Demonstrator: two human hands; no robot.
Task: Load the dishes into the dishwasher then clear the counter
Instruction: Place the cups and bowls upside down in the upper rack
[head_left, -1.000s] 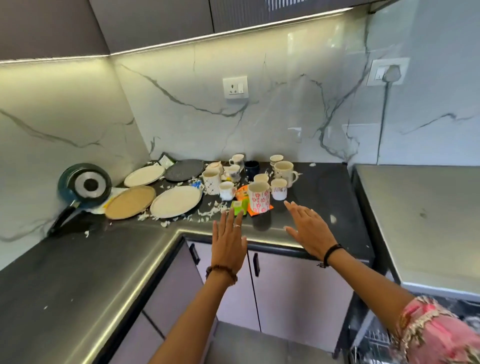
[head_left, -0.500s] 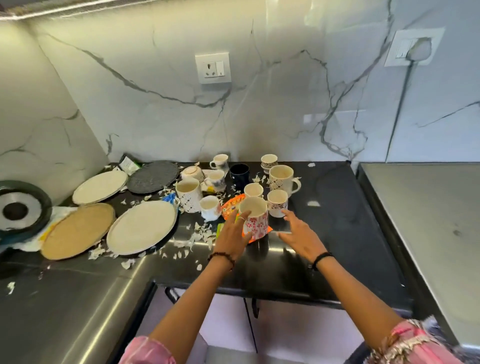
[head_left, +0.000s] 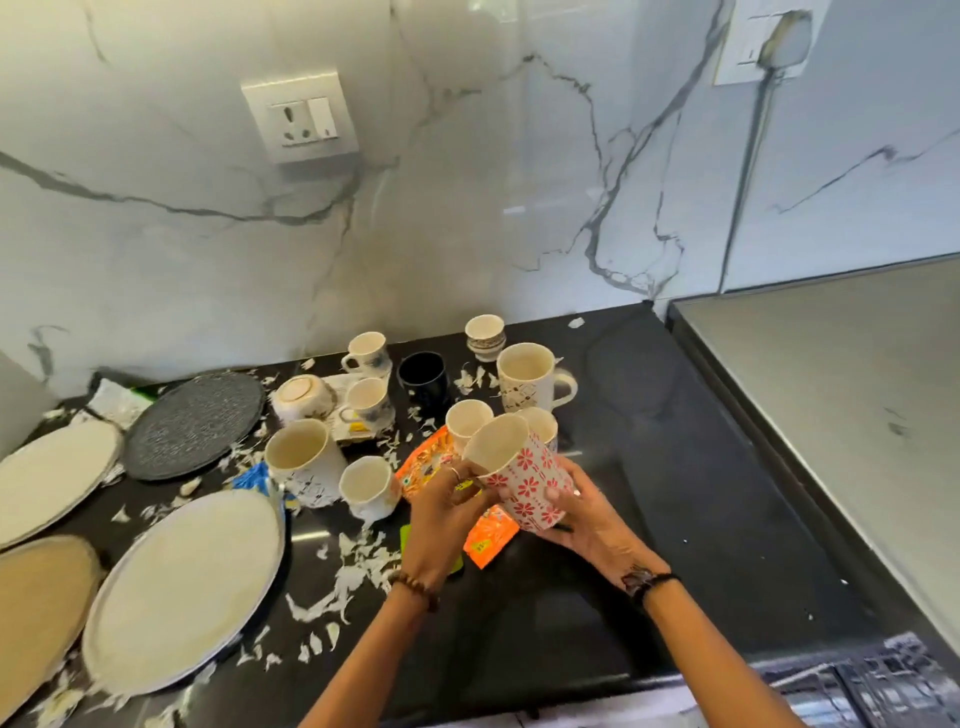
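Flowered mug (head_left: 522, 480): tilted, gripped by both left hand (head_left: 447, 512) at 9 o'clock and right hand (head_left: 584, 514) at 3 o'clock, above black counter (head_left: 701, 499).

Tan round plate (head_left: 36, 613): cut off by the left edge.
Orange crinkled wrapper (head_left: 488, 538): partly hidden behind both hands.
Small white cup (head_left: 543, 423): mostly hidden behind the red-flowered white mug (head_left: 524, 480).
Wire dishwasher rack (head_left: 878, 688): blurred, cut off at the bottom edge.

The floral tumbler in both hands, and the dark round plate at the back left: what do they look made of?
Floral tumbler: likely glazed ceramic, with a smooth white wall, red printed flowers and a thick cream rim, though melamine is possible. Dark round plate: grey-black, matte and pebbled, with no glare; perhaps stoneware or textured melamine, which cannot be told from here.
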